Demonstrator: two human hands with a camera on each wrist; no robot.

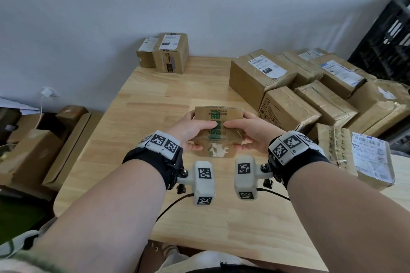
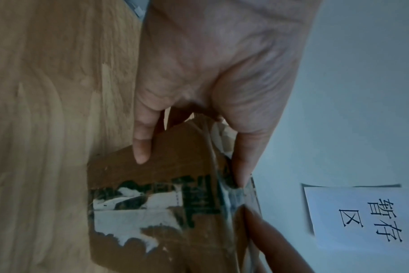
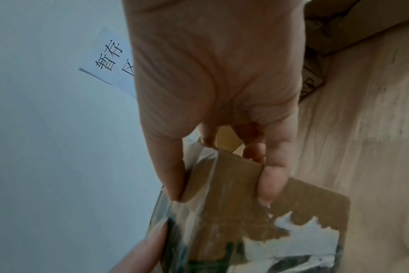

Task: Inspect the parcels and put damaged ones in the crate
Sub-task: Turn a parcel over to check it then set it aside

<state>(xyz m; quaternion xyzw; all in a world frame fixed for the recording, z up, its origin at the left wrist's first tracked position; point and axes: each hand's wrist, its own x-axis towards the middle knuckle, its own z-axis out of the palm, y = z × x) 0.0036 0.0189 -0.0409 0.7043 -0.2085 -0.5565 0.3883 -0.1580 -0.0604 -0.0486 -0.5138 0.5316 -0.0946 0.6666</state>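
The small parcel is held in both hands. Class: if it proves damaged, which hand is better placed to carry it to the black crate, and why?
Probably the right hand: the black crate stands far right, and this hand already grips the small parcel.

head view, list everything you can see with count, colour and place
small parcel: one, brown with green print and a torn white patch, held above the table centre
parcel pile: several, brown, most with white labels, right side of the table
two parcels: brown, labelled, far edge by the wall
crate: one, black, far right
table: one, light wood
paper sign: one, white with black characters, on the wall
cartons: brown, left of the table, count unclear
left hand: grips the small parcel's left end
right hand: grips its right end
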